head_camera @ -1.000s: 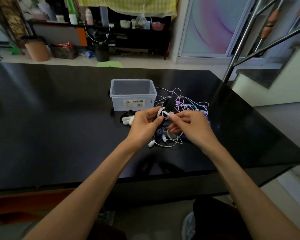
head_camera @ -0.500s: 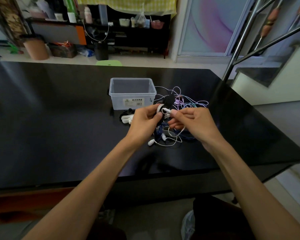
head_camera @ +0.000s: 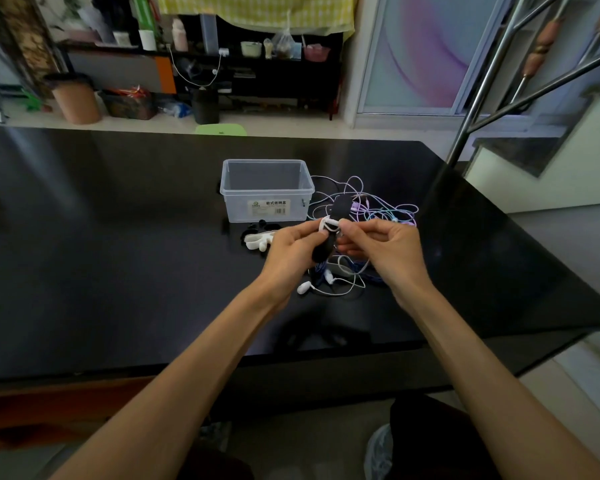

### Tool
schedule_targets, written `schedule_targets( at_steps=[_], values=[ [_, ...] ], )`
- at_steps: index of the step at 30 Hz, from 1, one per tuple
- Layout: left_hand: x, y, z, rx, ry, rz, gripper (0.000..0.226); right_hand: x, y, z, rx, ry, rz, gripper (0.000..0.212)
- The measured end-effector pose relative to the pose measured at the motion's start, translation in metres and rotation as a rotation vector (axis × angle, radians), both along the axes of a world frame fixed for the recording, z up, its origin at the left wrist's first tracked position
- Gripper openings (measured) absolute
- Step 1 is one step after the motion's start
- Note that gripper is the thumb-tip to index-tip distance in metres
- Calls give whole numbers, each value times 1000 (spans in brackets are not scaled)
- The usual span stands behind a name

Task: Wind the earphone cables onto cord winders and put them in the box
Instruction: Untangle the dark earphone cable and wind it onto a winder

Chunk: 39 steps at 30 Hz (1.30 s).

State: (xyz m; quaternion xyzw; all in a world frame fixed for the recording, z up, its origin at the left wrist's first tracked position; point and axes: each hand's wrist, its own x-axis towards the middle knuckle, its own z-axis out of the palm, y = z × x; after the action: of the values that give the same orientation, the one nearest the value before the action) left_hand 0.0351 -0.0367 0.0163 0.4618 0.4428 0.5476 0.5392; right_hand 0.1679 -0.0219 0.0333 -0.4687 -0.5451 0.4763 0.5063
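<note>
Nearest the near edge of the black desk (head_camera: pixel 118 271), a white earphone cable (head_camera: pixel 340 289) with its earbuds (head_camera: pixel 303 288) was seen lying slack just below the hands. The black cord winder (head_camera: pixel 326 245) was gripped by the curled fingers of the left hand (head_camera: pixel 288 251), while a white turn of cable was pinched at the winder's top by the right hand (head_camera: pixel 388 251). The winding would likely be done best if the cable were kept taut and each turn laid beside the last, the slack being fed up steadily so that no loop snagged the tangle. Just left of the hands, spare white cord winders (head_camera: pixel 257 241) were lying on the desk. Farther back, a clear storage box (head_camera: pixel 267 206) stood near the desk's middle, apparently with nothing in it yet, and a tangle of purple and teal cables (head_camera: pixel 388 211) was spread just to its right. Broad bare desk was left on the left side and toward the near edge for moving; the right edge and a slanted steel railing (head_camera: pixel 482 109) were closer by.
</note>
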Motion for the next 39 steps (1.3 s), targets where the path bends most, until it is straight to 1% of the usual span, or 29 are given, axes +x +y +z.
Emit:
schedule_targets(
  at_steps=[3,8,12,16,19,21,23,24,25,27,29,31,33,34,37,39],
  values=[
    [2,1,0,-24,-41,40,20,0,0,1,49,-46,-2,12],
    [6,1,-5,-5,-7,143,28,-2,-2,-1,70,-92,20,13],
    [10,0,-7,-12,-32,185,29,-4,1,-5,54,-90,21,16],
    [13,0,-8,-20,-74,202,28,-4,0,-6,18,-50,20,14],
    [14,0,-7,-1,-90,198,27,-3,0,-3,-36,20,-22,12],
    [13,-1,-5,29,-79,187,24,0,0,-4,-67,22,-26,20],
    [12,-3,-4,61,-67,168,20,2,-1,-4,-72,-12,47,29],
    [11,-4,-4,72,-62,161,18,2,-2,-4,-65,-15,87,28],
    [11,-5,-3,80,-60,158,16,1,-3,-4,-54,-10,111,22],
    [12,-6,-3,87,-64,159,15,-1,-4,-3,-36,0,104,14],
    [12,-6,-4,89,-58,163,15,-2,-4,-4,-34,3,86,16],
    [11,-5,-5,87,-47,166,17,-1,-4,-6,-54,15,75,25],
    [10,-4,-6,83,-42,161,20,-1,-6,-7,-70,27,59,29],
    [10,-5,-6,81,-46,157,20,-1,-6,-7,-69,36,52,27],
    [11,-5,-4,78,-73,159,20,-1,-6,-5,-54,80,65,12],
    [10,-5,-2,73,-88,159,17,-2,-6,-4,-51,118,74,15]
  ],
)
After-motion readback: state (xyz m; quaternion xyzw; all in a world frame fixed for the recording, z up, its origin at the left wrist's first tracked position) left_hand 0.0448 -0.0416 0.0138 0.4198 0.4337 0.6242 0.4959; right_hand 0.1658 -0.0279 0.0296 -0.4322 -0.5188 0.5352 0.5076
